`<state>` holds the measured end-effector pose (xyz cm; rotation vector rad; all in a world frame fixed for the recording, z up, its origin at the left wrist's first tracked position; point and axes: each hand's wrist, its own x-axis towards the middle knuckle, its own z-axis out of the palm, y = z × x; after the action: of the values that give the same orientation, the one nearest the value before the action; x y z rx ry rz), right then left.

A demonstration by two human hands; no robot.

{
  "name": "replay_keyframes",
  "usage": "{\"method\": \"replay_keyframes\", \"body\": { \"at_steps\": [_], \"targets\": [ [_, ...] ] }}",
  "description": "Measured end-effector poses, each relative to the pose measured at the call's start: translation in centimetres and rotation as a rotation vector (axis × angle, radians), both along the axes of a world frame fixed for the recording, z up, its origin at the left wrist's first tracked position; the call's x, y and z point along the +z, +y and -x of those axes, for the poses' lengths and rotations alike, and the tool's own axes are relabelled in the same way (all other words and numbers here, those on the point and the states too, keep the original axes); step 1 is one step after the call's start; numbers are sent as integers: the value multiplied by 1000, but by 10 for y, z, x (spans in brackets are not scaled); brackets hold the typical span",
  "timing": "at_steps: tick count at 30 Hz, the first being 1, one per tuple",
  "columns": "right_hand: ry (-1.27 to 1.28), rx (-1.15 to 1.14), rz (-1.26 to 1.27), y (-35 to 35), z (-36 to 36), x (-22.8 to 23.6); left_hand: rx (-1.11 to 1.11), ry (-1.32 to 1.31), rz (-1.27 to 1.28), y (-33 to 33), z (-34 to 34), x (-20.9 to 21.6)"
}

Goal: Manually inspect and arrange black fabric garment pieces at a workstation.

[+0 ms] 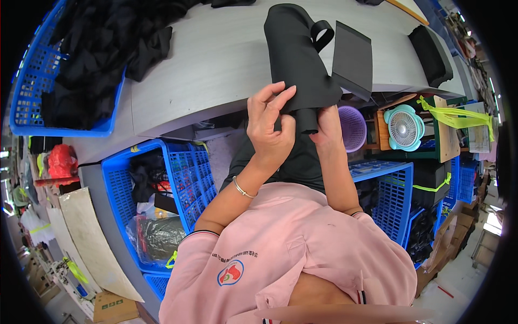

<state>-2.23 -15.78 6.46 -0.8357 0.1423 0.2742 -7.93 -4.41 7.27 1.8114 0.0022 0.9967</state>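
A long black piece of smooth, bendy material (294, 59), sleeve-like, lies over the table's near edge, its lower end toward me. A black strap loop (322, 36) sticks out on its right side. From under the lower end pokes a narrow rolled black tube (307, 120). My left hand (271, 123) is at the piece's left edge, fingers bent but apart, two fingertips against or just over the material. My right hand (328, 125) grips the lower right corner from beneath; most of its fingers are hidden behind the material.
On the grey table (216, 59) lie a flat black panel (352, 59) and a black stack (430, 56). A blue crate (111, 116) with black fabric stands left. Below are blue baskets (189, 173), a purple basket (352, 128) and a turquoise fan (403, 127).
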Motion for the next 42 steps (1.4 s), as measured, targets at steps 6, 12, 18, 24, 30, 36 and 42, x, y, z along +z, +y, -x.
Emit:
{"method": "replay_keyframes", "body": {
  "at_steps": [6,12,18,24,30,36,42],
  "targets": [
    [-83,17,34,3,1,-4,-45,10,10,2,8,7],
    [-28,-1,-124,7,2,-11,-106,35,56,-1,16,4],
    [-31,-2,-138,6,-1,-28,-124,54,63,0,19,0],
    [1,40,-231,4,-4,-41,-165,92,130,-4,21,-6],
    [-148,26,-124,12,-1,-36,-202,97,233,3,19,-8],
    [-78,4,-158,13,-4,-38,-198,130,204,4,19,-9],
    [-124,65,-140,12,-6,-42,-187,136,134,6,21,-8]
  ]
}}
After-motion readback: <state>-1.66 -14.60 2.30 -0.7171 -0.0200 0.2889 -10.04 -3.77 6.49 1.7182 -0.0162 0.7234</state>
